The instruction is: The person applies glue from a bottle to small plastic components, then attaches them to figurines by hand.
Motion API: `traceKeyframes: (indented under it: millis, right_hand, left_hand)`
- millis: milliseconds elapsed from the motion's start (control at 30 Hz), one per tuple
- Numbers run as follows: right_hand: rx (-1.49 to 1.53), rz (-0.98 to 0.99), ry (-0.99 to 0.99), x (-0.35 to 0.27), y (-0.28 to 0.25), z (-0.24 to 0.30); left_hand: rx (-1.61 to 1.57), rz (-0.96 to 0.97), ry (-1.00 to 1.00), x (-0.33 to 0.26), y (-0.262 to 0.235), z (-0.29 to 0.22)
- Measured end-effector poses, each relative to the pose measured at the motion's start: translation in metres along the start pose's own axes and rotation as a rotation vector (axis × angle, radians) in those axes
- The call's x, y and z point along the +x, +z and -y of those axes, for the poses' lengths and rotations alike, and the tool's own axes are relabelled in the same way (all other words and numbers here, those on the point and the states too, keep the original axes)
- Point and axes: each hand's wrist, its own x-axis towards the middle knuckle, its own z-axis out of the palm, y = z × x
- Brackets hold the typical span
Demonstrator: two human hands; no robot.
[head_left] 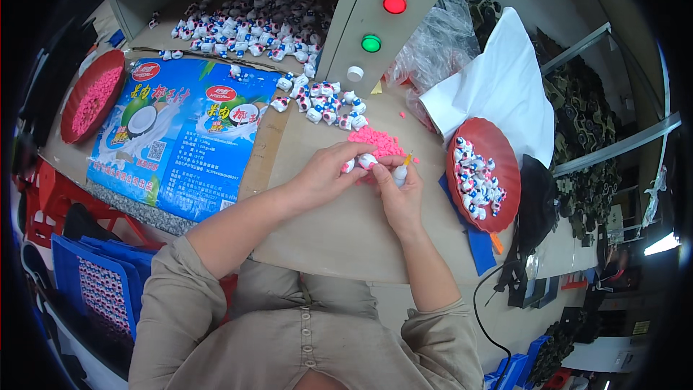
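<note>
My left hand [326, 167] is closed around a small white figurine [367, 161], pinched at the fingertips over the brown table top. Close beside it, my right hand [402, 198] grips a small white bottle with a thin yellow tip [401, 172], which points up and away from me. The right fingertips come very near the figurine; whether they touch it I cannot tell. Just beyond both hands lies a loose heap of small pink pieces [379, 141]. Behind that heap, a cluster of white, blue and pink figurines [327, 105] rests on the table.
A red scalloped plate [511, 173] with figurines sits at the right, and another red dish [71, 124] holds pink pieces far left. A grey machine [354, 25] with lit red and green buttons shelters many figurines. Flattened blue cardboard [184, 144] covers the left side.
</note>
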Motion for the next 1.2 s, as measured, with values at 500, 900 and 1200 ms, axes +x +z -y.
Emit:
traceKeyframes:
  millis: [500,900,1200]
  right_hand:
    - [0.084,0.07,-0.02,0.005,-0.004,-0.002]
    - [0.057,0.071,-0.09,0.01,-0.01,-0.012]
    - [0.027,0.046,0.03,0.009,-0.004,0.0]
  left_hand:
    - [-0.216,0.092,-0.163,0.0,-0.002,0.003]
    - [-0.347,0.141,-0.206,0.0,0.0,0.0]
    - [-0.479,0.091,-0.323,0.004,-0.001,0.005]
